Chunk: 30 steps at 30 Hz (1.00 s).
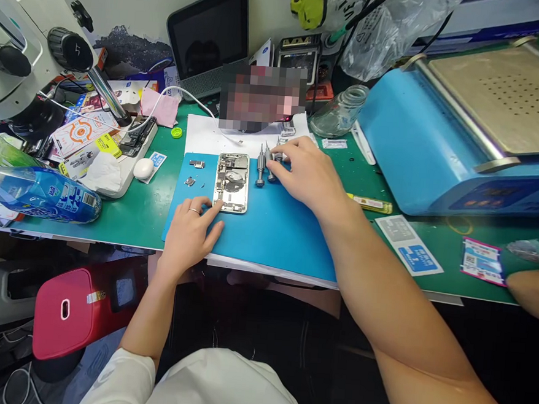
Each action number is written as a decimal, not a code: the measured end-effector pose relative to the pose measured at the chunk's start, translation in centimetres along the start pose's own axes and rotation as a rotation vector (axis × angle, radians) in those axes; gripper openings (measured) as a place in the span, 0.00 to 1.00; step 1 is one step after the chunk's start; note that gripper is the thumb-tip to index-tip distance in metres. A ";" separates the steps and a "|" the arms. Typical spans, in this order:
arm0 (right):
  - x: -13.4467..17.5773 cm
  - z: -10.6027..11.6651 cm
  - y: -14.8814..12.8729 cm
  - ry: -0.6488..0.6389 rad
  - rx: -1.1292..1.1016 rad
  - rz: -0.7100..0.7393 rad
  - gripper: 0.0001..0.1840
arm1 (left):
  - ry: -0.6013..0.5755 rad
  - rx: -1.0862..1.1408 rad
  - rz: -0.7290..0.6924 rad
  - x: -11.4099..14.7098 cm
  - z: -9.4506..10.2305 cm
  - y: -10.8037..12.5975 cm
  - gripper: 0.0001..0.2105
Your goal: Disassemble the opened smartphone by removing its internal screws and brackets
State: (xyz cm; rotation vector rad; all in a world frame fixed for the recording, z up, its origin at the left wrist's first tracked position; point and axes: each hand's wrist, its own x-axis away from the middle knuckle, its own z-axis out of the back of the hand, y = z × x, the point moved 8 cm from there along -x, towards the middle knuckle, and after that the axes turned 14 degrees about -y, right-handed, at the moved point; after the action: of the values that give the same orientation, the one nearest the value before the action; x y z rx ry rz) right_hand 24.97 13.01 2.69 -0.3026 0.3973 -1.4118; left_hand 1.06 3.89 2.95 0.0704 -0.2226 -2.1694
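An opened phone [232,184] lies on a blue mat [290,228], its inner parts showing. My left hand [191,227] rests at its lower left with fingers apart, the index fingertip at the phone's bottom edge. Just right of the phone stand several small grey screwdrivers [260,169], tips up. My right hand [311,174] reaches over them, thumb and index finger closed around one screwdriver [278,157], partly hidden by the fingers. Small loose phone parts [197,164] lie on the mat left of the phone.
A blue machine with a metal plate [438,164] stands at right. A glass jar [339,111] leans behind the mat. At left are a microscope [72,50], a blue bottle [43,193] and clutter. Another person's arm [535,291] rests at the right edge.
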 end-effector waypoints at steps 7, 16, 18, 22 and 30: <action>-0.1 -0.4 0.0 -0.048 0.008 -0.026 0.09 | 0.001 0.014 0.006 0.0 0.0 0.0 0.21; -0.1 -0.6 -1.0 -0.141 0.032 -0.015 0.11 | 0.016 0.020 0.009 0.1 0.0 -0.1 0.20; -0.1 -0.6 -1.0 -0.150 0.051 -0.016 0.10 | 0.021 0.021 0.005 0.1 0.0 0.0 0.20; -0.3 -0.7 -0.8 -0.179 0.035 -0.031 0.10 | 0.024 0.020 0.003 0.1 0.1 0.0 0.20; -0.3 -0.8 -0.8 -0.216 -0.057 -0.045 0.11 | 0.030 0.011 -0.003 0.1 0.1 0.0 0.20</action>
State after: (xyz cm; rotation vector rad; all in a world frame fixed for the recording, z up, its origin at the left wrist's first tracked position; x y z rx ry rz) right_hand 23.87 13.24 2.39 -0.5081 0.2545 -1.3963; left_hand 1.00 3.79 3.03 0.1090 -0.2177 -2.1686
